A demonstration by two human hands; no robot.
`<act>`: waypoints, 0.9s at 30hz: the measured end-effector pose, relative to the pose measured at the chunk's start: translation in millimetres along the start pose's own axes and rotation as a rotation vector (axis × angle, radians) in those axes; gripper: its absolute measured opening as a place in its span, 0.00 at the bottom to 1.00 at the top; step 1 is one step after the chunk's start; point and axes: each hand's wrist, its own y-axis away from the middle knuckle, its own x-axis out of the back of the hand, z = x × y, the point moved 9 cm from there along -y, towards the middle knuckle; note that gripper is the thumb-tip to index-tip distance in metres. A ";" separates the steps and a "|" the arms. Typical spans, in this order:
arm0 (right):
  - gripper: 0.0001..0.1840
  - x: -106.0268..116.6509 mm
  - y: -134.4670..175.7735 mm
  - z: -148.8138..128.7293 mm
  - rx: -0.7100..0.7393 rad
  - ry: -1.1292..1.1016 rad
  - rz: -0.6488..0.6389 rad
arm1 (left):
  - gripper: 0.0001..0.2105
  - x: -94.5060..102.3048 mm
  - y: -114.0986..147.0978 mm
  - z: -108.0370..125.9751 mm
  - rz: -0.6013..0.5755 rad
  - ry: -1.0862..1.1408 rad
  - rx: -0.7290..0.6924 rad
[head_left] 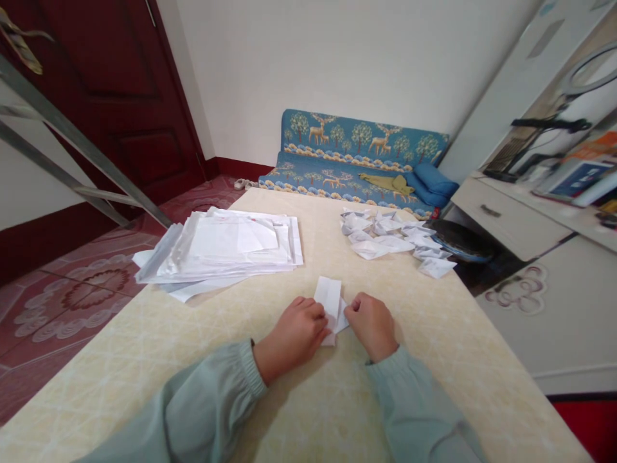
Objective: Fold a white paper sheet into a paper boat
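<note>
A small folded piece of white paper (329, 299) lies on the pale yellow table (241, 360) in front of me. My left hand (294, 334) presses and pinches its left edge, and my right hand (371, 323) grips its right edge. Both hands rest on the tabletop with fingers curled over the paper. Pale green sleeves cover both forearms.
A stack of white sheets (226, 247) lies at the table's left. A heap of several folded paper pieces (395, 241) sits at the far right. Beyond are a blue deer-patterned cushion (357, 154), a dark red door (110, 83), metal rails (72, 148) and a white cabinet (530, 218).
</note>
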 end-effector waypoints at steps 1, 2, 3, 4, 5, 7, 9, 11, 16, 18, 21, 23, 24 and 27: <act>0.05 9.2 2.3 -3.1 0.020 0.055 0.049 | 0.11 -2.7 1.8 3.9 -0.016 -0.011 0.000; 0.05 17.9 5.5 -9.2 0.055 0.083 0.099 | 0.10 -6.3 3.7 7.7 -0.032 -0.033 0.002; 0.08 25.4 9.8 -18.2 0.111 0.075 0.150 | 0.10 -10.7 5.7 11.2 -0.045 -0.060 0.010; 0.11 30.2 15.1 -29.6 0.184 0.034 0.187 | 0.09 -15.9 7.8 15.1 -0.057 -0.085 0.016; 0.14 31.5 20.7 -41.7 0.263 -0.029 0.204 | 0.08 -20.9 10.0 19.3 -0.059 -0.106 0.018; 0.22 23.2 30.2 -64.7 0.404 -0.139 0.171 | 0.07 -27.0 14.9 24.8 -0.021 -0.111 0.049; 0.29 2.0 33.1 -80.6 0.486 -0.154 0.065 | 0.08 -32.0 20.3 29.9 0.004 -0.096 0.062; 0.34 -20.3 26.1 -84.2 0.487 -0.099 -0.021 | 0.12 -35.8 24.8 33.5 0.007 -0.088 0.063; 0.39 -42.3 -20.7 -66.1 0.378 0.082 -0.007 | 0.11 -45.7 25.7 38.2 -0.002 -0.099 0.088; 0.38 -45.2 -41.1 -60.5 0.350 0.119 -0.005 | 0.11 -52.1 24.4 39.4 -0.004 -0.106 0.101; 0.37 -47.7 -68.1 -55.4 0.304 0.150 0.007 | 0.12 -59.5 23.9 40.3 -0.004 -0.169 0.100; 0.36 -47.5 -82.8 -54.2 0.284 0.163 0.033 | 0.12 -60.5 23.5 40.6 -0.004 -0.213 0.078; 0.36 -46.5 -89.0 -53.5 0.272 0.168 0.050 | 0.12 -59.5 22.9 40.3 -0.007 -0.222 0.067; 0.33 -39.0 -101.6 -50.4 0.229 0.158 0.095 | 0.09 -53.9 19.6 36.8 -0.050 -0.197 0.047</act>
